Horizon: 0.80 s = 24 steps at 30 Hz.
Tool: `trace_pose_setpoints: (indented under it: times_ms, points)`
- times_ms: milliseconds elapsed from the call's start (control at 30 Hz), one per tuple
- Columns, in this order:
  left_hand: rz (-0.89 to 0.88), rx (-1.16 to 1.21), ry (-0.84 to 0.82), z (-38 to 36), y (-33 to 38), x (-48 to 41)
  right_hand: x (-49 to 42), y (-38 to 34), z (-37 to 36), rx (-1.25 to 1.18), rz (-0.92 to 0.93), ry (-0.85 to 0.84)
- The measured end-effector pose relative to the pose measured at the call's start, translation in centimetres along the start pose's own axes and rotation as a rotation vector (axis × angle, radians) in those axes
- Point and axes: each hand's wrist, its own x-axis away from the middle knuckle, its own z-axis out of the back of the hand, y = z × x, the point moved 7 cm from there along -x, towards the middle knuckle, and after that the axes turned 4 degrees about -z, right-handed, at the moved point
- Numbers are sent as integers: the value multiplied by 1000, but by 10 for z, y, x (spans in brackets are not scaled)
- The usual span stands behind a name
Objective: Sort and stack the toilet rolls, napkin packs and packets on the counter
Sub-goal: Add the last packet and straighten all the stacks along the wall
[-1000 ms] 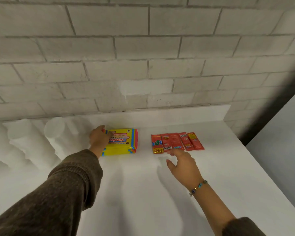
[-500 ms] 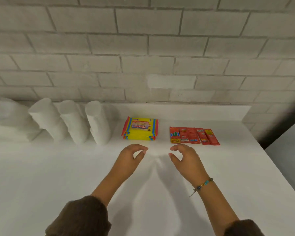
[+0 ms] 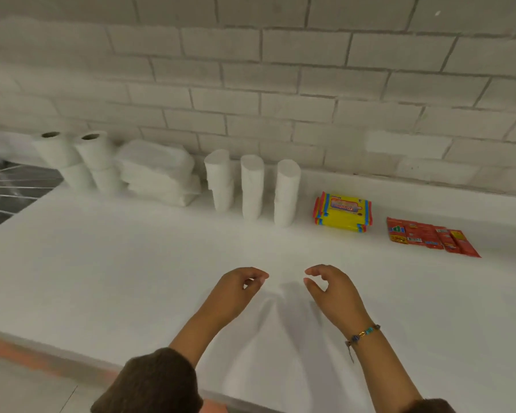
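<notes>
Status: left hand (image 3: 239,289) and right hand (image 3: 331,290) over the near part of the white counter (image 3: 116,263), fingers loosely curled, holding nothing. Along the grey brick wall (image 3: 280,84), left to right: white toilet rolls (image 3: 94,150) stacked two high, stack of white napkin packs (image 3: 158,174), three upright white roll columns (image 3: 252,186), stack of yellow packs with striped edges (image 3: 341,211), row of overlapping red packets (image 3: 429,236) lying flat.

Left hand (image 3: 236,293) and right hand (image 3: 334,293) side by side, fingers loosely curled, empty
</notes>
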Motion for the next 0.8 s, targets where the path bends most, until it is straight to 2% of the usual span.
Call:
trace_pose_setpoints:
  times_ms: [233,400,600,800]
  points:
    - [3,-32,53,124,-65,88,61,-107,-103,4,38,-58]
    - [34,-15,103,195,-109,129,69,-176,-148,21,88,-86]
    - [62,-47,128,256,-146,125,45,-224,-191,21,101,-101]
    - [103,-68,187,327,-195,92,-6,-277,-264,-39,134,-142]
